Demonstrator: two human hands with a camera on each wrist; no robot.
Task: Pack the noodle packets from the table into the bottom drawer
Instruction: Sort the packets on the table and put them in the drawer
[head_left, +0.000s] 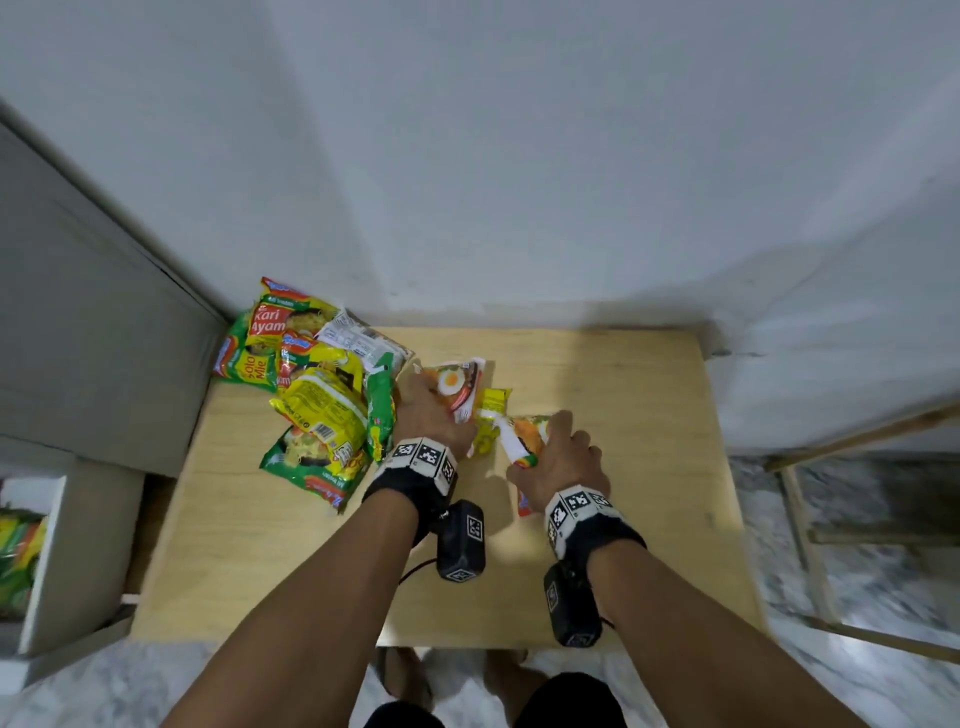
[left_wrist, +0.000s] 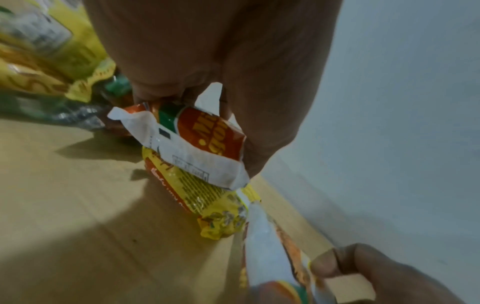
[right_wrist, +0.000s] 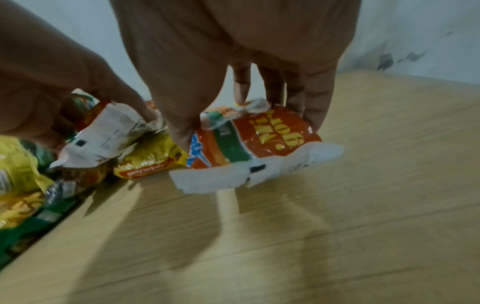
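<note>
On the wooden table (head_left: 597, 519) my left hand (head_left: 426, 410) grips a white and orange noodle packet (head_left: 457, 387) (left_wrist: 197, 139) with an egg picture. My right hand (head_left: 558, 452) grips a second orange and white packet (head_left: 522, 441) (right_wrist: 257, 139), thumb on one side and fingers on the other. Between the two lies a yellow packet (head_left: 488, 415) (left_wrist: 197, 195) (right_wrist: 148, 158), flat on the table. A heap of yellow and green noodle packets (head_left: 317, 395) sits at the table's back left corner. The drawer (head_left: 31, 551) at the far left edge stands open with packets inside.
White walls close the table's back and right. A grey cabinet (head_left: 78, 322) stands to the left, above the drawer. A wooden frame (head_left: 831, 545) stands on the marble floor at the right. Bare table top lies to the right and front of my hands.
</note>
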